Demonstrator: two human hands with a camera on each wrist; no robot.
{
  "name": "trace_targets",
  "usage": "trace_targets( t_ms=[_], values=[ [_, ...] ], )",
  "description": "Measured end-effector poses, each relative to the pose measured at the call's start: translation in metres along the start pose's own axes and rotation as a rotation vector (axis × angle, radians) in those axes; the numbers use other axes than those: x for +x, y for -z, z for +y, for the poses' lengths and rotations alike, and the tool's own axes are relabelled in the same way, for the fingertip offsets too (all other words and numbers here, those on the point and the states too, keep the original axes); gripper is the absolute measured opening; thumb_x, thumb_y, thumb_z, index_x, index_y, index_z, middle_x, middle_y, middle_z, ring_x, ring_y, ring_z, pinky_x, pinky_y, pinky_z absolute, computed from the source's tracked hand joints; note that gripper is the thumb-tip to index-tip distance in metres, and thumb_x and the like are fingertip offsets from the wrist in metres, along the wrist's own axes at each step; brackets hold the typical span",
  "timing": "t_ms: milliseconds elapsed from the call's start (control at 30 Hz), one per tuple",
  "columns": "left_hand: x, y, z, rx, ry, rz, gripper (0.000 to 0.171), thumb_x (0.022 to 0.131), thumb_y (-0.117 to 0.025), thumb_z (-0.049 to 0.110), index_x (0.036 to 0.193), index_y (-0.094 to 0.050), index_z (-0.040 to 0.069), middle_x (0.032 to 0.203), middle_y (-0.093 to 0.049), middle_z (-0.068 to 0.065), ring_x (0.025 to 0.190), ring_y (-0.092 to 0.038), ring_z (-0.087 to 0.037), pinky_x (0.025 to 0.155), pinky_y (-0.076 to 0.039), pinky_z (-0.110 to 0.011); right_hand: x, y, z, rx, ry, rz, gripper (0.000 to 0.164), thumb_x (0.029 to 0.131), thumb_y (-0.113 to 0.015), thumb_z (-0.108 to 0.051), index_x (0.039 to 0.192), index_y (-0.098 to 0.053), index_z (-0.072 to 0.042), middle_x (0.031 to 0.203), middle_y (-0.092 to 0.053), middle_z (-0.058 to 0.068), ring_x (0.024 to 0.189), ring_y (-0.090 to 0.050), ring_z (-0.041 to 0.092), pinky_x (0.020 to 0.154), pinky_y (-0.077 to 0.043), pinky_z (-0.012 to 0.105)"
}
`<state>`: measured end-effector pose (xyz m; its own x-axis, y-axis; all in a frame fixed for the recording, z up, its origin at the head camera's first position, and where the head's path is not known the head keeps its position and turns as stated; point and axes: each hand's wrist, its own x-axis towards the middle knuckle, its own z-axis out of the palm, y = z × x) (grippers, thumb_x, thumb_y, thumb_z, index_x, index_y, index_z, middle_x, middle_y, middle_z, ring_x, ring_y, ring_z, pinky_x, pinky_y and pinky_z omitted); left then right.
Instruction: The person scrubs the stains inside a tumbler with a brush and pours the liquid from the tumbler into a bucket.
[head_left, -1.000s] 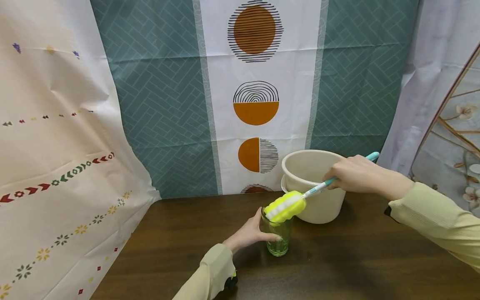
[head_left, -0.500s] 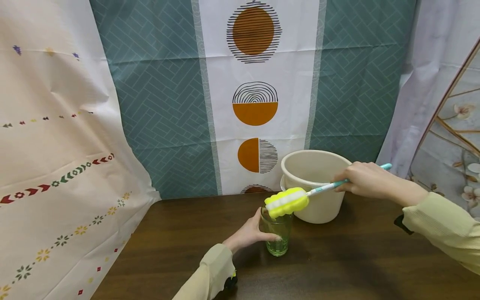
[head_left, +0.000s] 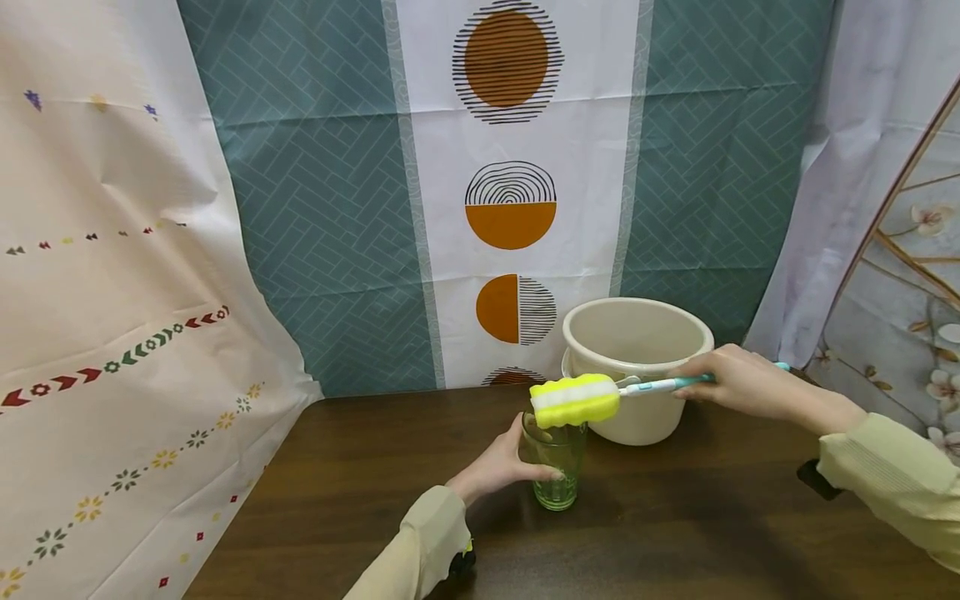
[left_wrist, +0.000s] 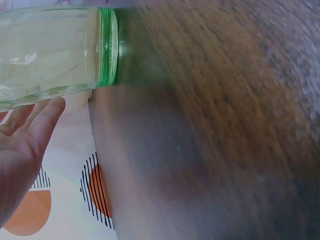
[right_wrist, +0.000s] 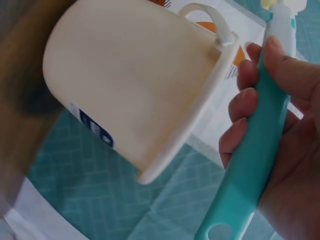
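A green drinking glass (head_left: pixel 557 487) stands upright on the dark wooden table (head_left: pixel 360 492). My left hand (head_left: pixel 501 467) grips it from the left, thumb across the near side. In the left wrist view the glass (left_wrist: pixel 55 55) shows its thick base against the tabletop, with fingers (left_wrist: pixel 47 117) along its side. My right hand (head_left: pixel 738 383) holds a sponge cup brush, its yellow and white head (head_left: pixel 574 402) lying nearly level over the glass's mouth. Fingers and thumb wrap the brush's teal handle (right_wrist: pixel 250 155) in the right wrist view.
A cream bucket (head_left: pixel 637 421) with a bail handle (right_wrist: pixel 212 17) stands behind the brush, at the table's back right. Patterned cloths (head_left: pixel 322 208) hang behind the table and along its left and right sides.
My right hand has moved right and downward. The brush head has come up from the glass's mouth and tilted to nearly level. The left hand and glass stay in place.
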<state>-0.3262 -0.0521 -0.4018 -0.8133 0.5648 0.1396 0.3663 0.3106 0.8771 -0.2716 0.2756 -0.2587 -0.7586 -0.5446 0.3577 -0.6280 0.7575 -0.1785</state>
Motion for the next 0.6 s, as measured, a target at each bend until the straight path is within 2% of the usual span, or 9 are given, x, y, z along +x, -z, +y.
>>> trace_targets(
  t_ms=[133, 267, 367, 433, 600],
  values=[
    [0.001, 0.0, -0.002, 0.029, -0.036, -0.011, 0.072, 0.071, -0.077, 0.035, 0.125, -0.035, 0.011, 0.11, -0.051, 0.008, 0.105, -0.045, -0.011, 0.088, -0.035, -0.04, -0.006, -0.008, 0.006, 0.114, 0.03, 0.043, 0.019, 0.079, -0.07, -0.02, 0.097, -0.07, -0.013, 0.073, -0.058, -0.014, 0.06, -0.045, 0.003, 0.05, -0.037, 0.023],
    [0.001, 0.001, -0.001, 0.04, -0.044, -0.01, 0.068, 0.071, -0.076, 0.035, 0.122, -0.037, 0.011, 0.108, -0.052, 0.008, 0.1, -0.047, -0.012, 0.084, -0.037, -0.04, -0.013, -0.012, 0.01, 0.242, -0.029, 0.042, 0.021, 0.082, -0.067, -0.02, 0.1, -0.069, -0.011, 0.067, -0.055, -0.011, 0.056, -0.045, 0.006, 0.048, -0.038, 0.025],
    [0.001, 0.001, 0.0, 0.044, -0.037, -0.007, 0.067, 0.071, -0.076, 0.036, 0.121, -0.038, 0.014, 0.109, -0.051, 0.007, 0.099, -0.048, -0.013, 0.082, -0.039, -0.038, -0.022, -0.012, 0.014, 0.305, -0.1, 0.026, 0.024, 0.084, -0.065, -0.021, 0.104, -0.067, -0.008, 0.069, -0.057, -0.009, 0.058, -0.047, 0.009, 0.05, -0.04, 0.026],
    [0.001, 0.001, 0.0, 0.05, -0.039, -0.008, 0.067, 0.071, -0.076, 0.036, 0.121, -0.037, 0.013, 0.109, -0.05, 0.007, 0.099, -0.048, -0.012, 0.082, -0.039, -0.037, -0.029, -0.012, 0.02, 0.335, -0.119, 0.025, 0.023, 0.084, -0.064, -0.018, 0.105, -0.067, -0.007, 0.073, -0.06, -0.007, 0.061, -0.051, 0.01, 0.052, -0.042, 0.027],
    [0.001, 0.0, 0.0, 0.045, -0.052, -0.001, 0.069, 0.071, -0.077, 0.032, 0.123, -0.037, 0.008, 0.108, -0.05, 0.005, 0.099, -0.049, -0.012, 0.083, -0.039, -0.038, -0.049, -0.015, 0.042, 0.397, -0.071, 0.026, 0.02, 0.084, -0.064, -0.009, 0.104, -0.067, -0.007, 0.082, -0.065, -0.004, 0.07, -0.058, 0.012, 0.058, -0.047, 0.029]
  ],
)
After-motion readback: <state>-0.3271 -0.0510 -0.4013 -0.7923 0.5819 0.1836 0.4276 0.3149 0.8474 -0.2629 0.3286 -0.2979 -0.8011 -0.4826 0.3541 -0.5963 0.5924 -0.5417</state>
